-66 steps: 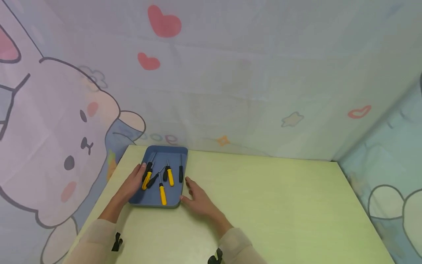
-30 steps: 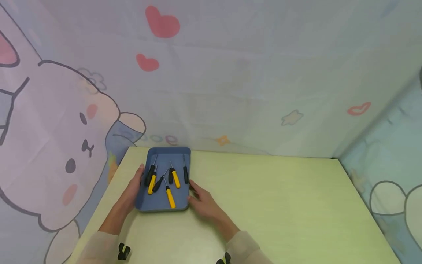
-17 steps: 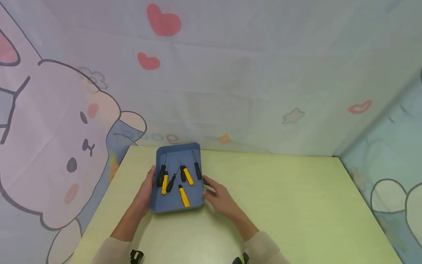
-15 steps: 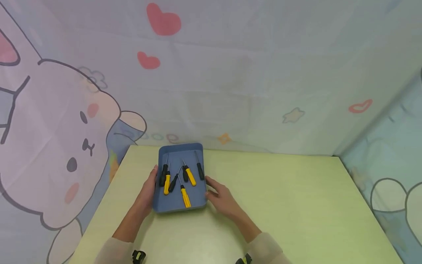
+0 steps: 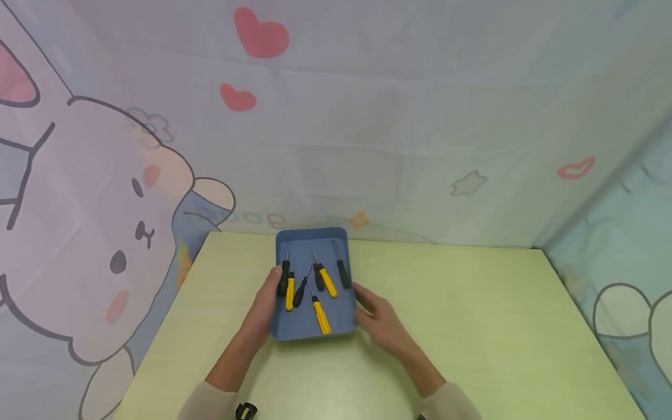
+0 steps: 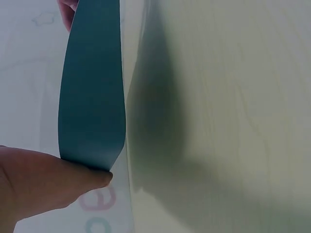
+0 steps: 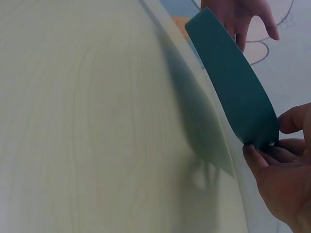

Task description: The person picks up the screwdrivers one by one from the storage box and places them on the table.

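Note:
Both hands carry a blue rectangular tray (image 5: 291, 328) over the table in the head view. My left hand (image 5: 264, 303) grips its left side, thumb along the rim. On the opposite side, my right hand (image 5: 383, 324) holds the right wall between thumb and fingers. Inside lie several screwdrivers, some with a yellow handle (image 5: 321, 318), others with a black handle (image 5: 343, 274). Seen from the left wrist, the tray's outer wall (image 6: 92, 87) stands above its shadow. In the right wrist view, fingertips (image 7: 252, 154) of the right hand support the tray's edge.
The pale yellow-green table (image 5: 472, 326) extends to the right of the tray and in front of it. Behind it hangs a cloth backdrop (image 5: 394, 128) printed with a cartoon rabbit and hearts, close to the table's back edge. Another cloth (image 5: 630, 233) borders the right side.
From the table's left end, the tray has been lifted and carried rightward, with both hands moving along. Its screwdrivers keep nearly the same arrangement.

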`<state>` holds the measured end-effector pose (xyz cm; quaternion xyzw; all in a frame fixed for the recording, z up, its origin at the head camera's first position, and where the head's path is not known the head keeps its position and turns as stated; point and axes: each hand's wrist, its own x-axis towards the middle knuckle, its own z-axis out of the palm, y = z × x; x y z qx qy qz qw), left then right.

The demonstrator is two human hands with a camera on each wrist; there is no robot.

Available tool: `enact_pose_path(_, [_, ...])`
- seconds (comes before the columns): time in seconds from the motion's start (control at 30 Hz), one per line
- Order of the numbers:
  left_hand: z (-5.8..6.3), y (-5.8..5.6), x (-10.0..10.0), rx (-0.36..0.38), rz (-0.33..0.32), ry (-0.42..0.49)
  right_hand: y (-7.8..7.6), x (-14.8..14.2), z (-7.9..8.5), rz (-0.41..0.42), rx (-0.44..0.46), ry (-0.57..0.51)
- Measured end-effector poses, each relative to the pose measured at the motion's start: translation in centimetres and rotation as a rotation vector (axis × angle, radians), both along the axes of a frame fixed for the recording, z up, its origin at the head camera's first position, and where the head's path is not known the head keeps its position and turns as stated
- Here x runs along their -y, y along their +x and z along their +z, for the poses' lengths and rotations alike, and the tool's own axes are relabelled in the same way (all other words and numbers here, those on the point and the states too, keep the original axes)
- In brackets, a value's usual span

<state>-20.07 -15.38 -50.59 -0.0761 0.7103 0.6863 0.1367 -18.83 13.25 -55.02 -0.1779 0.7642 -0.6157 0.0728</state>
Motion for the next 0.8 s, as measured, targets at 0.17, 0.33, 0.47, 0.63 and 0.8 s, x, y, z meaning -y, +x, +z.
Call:
enact_pose_path(0.17, [-0.2, 0.0, -1.8, -0.014, -0.042, -0.023, 0.6, -1.8, 0.3, -0.047, 0.014, 0.029])
enact_pose_path(0.33, [-0.7, -0.1, -3.4, -0.022, -0.066, -0.011, 1.1, -3.4, 0.1, -0.083, -0.009, 0.051])
enact_pose_path(0.47, [-0.9, -0.2, -4.7, -0.028, -0.074, 0.009, 1.6, -4.5, -0.1, -0.101, -0.025, 0.055])
enact_pose_path(0.63, [-1.1, -0.4, -6.1, -0.027, -0.083, 0.008, 2.3, -5.8, -0.3, -0.137, -0.035, 0.055])
enact_pose_path(0.8, [-1.6, -0.4, -7.5, -0.023, -0.094, 0.015, 2.8, -6.8, -0.5, -0.171, -0.044, 0.059])
